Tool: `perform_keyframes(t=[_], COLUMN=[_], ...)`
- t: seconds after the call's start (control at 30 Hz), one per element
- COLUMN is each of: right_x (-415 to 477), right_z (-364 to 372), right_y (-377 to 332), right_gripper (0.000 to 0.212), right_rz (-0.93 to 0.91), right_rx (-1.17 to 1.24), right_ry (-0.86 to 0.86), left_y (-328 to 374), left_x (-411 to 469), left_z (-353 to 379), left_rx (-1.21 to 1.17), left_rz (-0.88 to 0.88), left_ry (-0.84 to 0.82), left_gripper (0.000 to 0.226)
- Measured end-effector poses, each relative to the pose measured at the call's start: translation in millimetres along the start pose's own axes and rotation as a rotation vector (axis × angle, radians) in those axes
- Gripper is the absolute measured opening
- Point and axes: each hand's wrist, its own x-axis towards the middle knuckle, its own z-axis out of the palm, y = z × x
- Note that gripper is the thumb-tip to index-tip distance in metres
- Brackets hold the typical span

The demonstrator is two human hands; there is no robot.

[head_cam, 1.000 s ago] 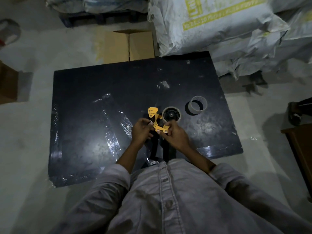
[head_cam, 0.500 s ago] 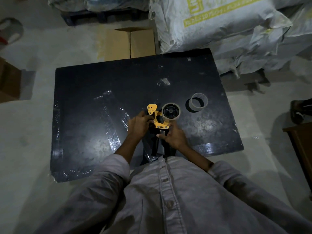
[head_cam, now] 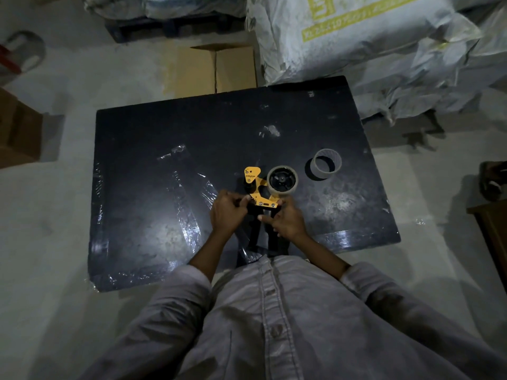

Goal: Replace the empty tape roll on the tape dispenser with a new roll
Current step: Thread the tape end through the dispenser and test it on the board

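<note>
A yellow and black tape dispenser (head_cam: 258, 190) is held over the near middle of the black table (head_cam: 164, 149). A roll of clear tape (head_cam: 282, 179) sits on its black hub at the right. My left hand (head_cam: 227, 212) pinches the dispenser's left side near the front. My right hand (head_cam: 285, 219) grips the black handle just below the yellow plate. An empty cardboard tape core (head_cam: 326, 163) stands on the table, to the right of the dispenser and apart from it.
Strips of clear film (head_cam: 186, 215) lie stuck on the table's left half. White sacks (head_cam: 370, 42) are piled at the far right, touching the table's back corner. A flattened cardboard box (head_cam: 211, 69) lies on the floor behind. A wooden piece (head_cam: 493, 234) stands at the right.
The dispenser and both hands have shifted slightly down and toward me; the left hand's fingers have moved onto the dispenser's front left side. The empty core has stayed put.
</note>
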Motion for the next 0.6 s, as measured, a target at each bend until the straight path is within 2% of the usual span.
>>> perform_keyframes(t=[0.1,0.2,0.27,0.33,0.43,0.6], right_x=[3,3,7,14,23,34], right_z=[-11,-31,-42,-49,-52,-55], right_y=[4,-7,-12,-13,-13,-9], right_gripper=[0.072,0.052,0.042,0.037,0.032,0.029], right_rz=[-0.055,-0.062,-0.056,-0.045,-0.037,-0.048], right_rx=[0.049,0.213,0.262,0.254,0.244,0.218], right_ry=[0.023,0.113,0.169,0.228,0.261,0.265], left_y=[10,31,49,67,81,85], left_x=[4,12,16,19,25,25], left_z=[2,7,11,14,21,25], left_rx=[-0.015,0.12,0.203,0.214,0.174,0.258], left_rz=[0.015,0.019,-0.081,-0.228,-0.378,-0.378], left_ry=[0.039,0.04,-0.02,-0.154,-0.262,-0.215], left_gripper=[0.025,0.044,0.063,0.075,0.073,0.072])
